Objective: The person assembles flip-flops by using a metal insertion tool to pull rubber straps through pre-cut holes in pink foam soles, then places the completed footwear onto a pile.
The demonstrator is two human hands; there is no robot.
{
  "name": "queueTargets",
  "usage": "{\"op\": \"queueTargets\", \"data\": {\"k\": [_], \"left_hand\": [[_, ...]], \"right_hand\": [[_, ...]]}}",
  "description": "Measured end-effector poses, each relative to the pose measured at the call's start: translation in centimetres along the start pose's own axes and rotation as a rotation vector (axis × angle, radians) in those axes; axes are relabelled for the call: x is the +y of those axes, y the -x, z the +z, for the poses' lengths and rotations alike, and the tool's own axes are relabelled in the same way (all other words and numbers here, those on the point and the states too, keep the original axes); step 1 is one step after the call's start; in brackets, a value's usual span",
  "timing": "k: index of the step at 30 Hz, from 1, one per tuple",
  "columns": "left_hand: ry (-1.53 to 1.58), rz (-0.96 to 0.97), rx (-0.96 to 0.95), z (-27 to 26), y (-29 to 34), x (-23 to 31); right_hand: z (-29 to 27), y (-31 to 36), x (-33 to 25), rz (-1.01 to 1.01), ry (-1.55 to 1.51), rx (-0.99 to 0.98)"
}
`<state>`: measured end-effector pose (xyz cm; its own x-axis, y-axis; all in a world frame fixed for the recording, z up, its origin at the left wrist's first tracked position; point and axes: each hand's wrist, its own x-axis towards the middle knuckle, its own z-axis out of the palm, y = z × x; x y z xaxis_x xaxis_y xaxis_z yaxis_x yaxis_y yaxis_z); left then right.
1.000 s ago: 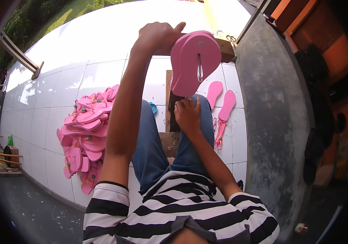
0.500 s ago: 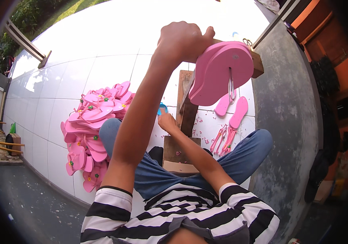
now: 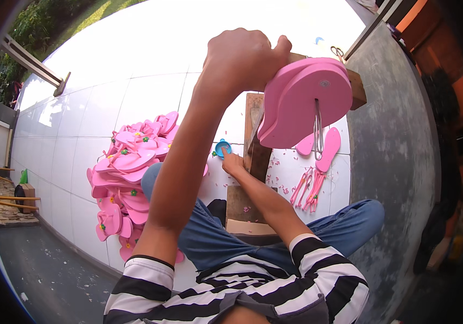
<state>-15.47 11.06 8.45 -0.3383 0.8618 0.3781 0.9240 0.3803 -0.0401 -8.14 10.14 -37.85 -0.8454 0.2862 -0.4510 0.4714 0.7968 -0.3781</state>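
My left hand point(image 3: 242, 59) is raised and closed, its thumb beside the upper edge of a stacked pair of pink flip-flop soles point(image 3: 291, 119). Its curled fingers are out of sight, so what they grip cannot be made out. A thin metal looped tool point(image 3: 318, 129) sticks out of a hole in the front sole. The soles rest against a wooden stand point(image 3: 359, 89). Low on the left of the stand, my right hand point(image 3: 233, 163) reaches its index finger into a small blue dish point(image 3: 222, 149); nothing shows in its grasp. A small green flower piece point(image 3: 214, 154) lies beside the dish.
A heap of pink flip-flops point(image 3: 128, 167) lies to the left. On the right are a loose pink sole point(image 3: 329, 148) and a bundle of pink straps point(image 3: 309, 191). Pink scraps litter the white tiles near the wooden base point(image 3: 242, 204). Scissors point(image 3: 337, 52) lie beyond the stand.
The view has shifted slightly, so the stand and soles appear further right. My right hand now leaves more of the blue dish visible. My left hand has shifted slightly left relative to the soles.
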Motion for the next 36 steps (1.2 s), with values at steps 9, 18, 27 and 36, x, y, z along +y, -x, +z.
{"op": "queueTargets", "data": {"k": [9,18,27,36], "left_hand": [[0.036,-0.065,-0.032,0.4,-0.7,0.7],[0.028,-0.128,-0.077,0.6,-0.9,0.6],[0.028,-0.197,-0.227,-0.2,-1.6,1.5],[0.128,-0.278,-0.192,-0.7,-1.4,1.5]], "right_hand": [[-0.3,1.1,0.3,-0.023,-0.181,0.171],[-11.2,12.4,-1.6,0.002,-2.010,-0.416],[-24.8,31.8,-0.4,-0.617,-2.130,-0.196],[-34.7,32.6,-0.9,-0.665,-1.200,0.491]]}}
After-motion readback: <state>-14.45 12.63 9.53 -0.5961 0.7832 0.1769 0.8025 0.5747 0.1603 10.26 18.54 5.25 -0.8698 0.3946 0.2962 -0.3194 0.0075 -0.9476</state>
